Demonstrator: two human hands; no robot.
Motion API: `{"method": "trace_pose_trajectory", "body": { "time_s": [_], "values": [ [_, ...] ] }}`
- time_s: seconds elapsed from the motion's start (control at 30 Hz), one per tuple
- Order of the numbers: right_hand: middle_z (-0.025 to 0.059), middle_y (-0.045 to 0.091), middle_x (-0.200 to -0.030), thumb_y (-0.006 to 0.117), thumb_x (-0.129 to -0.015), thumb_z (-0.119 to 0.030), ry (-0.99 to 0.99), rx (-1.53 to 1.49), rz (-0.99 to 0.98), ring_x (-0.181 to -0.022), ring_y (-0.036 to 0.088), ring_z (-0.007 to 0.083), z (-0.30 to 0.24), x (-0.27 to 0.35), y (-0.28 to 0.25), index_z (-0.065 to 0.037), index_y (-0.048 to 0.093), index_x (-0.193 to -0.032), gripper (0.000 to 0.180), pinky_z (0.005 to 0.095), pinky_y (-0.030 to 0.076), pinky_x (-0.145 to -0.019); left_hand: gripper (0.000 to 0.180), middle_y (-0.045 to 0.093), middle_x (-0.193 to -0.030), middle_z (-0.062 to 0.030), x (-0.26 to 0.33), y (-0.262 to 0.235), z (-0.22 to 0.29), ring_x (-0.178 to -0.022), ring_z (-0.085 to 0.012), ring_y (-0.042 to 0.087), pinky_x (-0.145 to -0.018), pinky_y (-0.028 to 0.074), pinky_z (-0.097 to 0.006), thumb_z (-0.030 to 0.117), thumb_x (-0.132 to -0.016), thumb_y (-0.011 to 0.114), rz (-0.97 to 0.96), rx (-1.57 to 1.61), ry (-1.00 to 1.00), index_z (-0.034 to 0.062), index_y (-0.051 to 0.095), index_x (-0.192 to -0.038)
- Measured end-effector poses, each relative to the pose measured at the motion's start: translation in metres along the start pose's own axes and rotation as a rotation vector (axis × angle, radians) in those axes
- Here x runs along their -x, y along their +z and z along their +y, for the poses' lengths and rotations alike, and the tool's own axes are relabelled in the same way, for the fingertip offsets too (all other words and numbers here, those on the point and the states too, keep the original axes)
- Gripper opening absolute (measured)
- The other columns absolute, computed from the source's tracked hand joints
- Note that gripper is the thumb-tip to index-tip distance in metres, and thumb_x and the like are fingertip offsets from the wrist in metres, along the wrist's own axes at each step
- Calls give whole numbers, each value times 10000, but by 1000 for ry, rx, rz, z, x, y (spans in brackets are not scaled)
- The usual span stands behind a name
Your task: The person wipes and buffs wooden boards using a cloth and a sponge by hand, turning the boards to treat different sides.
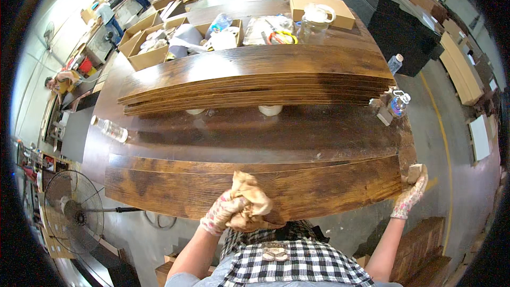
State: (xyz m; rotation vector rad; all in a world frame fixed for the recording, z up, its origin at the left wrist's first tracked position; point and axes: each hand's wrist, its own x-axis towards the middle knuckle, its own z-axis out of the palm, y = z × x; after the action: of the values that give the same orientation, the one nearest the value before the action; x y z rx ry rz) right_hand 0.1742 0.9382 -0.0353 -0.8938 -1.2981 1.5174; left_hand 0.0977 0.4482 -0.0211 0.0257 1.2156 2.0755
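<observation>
My left hand (pixel 226 212), in a white glove with a pink pattern, is closed around a crumpled tan cloth (pixel 248 199) above the front edge of a dark brown wood-grain board (pixel 329 188). The board lies flat across the near side of the table, and a second board (pixel 175 166) shows as a strip behind it. Off the board's right end, my right hand (pixel 413 194) wears a matching glove. Its fingers are closed on what looks like a small beige block (pixel 414 172), partly hidden by the glove.
Behind lies a stack of similar boards (pixel 255 69), raised on round white supports (pixel 270 110). A clear bottle (pixel 110 129) lies at left; another bottle (pixel 398 103) stands at right. Open cartons (pixel 146 58) and a jug (pixel 314 24) stand at the back. A fan (pixel 74 215) is at lower left.
</observation>
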Motion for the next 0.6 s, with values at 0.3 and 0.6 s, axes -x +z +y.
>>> {"method": "trace_pose_trajectory", "body": {
  "time_s": [0.3,0.6],
  "values": [
    [102,547,-1217,457,-983,-294,-234,54,-809,-1074,541,178,-14,128,151,13,443,-1332,465,328,396,-988,442,651,-1084,-83,4,22,33,-985,-157,596,-869,462,-311,338,-827,661,-295,-335,48,58,580,-1160],
    [93,589,-1118,446,-985,-238,-138,95,-815,-989,565,161,29,146,167,12,432,-1330,426,316,448,-901,332,690,-955,-73,146,-59,50,-762,-165,690,-667,550,-272,228,-828,693,616,-666,314,53,599,-1094]
  ]
}}
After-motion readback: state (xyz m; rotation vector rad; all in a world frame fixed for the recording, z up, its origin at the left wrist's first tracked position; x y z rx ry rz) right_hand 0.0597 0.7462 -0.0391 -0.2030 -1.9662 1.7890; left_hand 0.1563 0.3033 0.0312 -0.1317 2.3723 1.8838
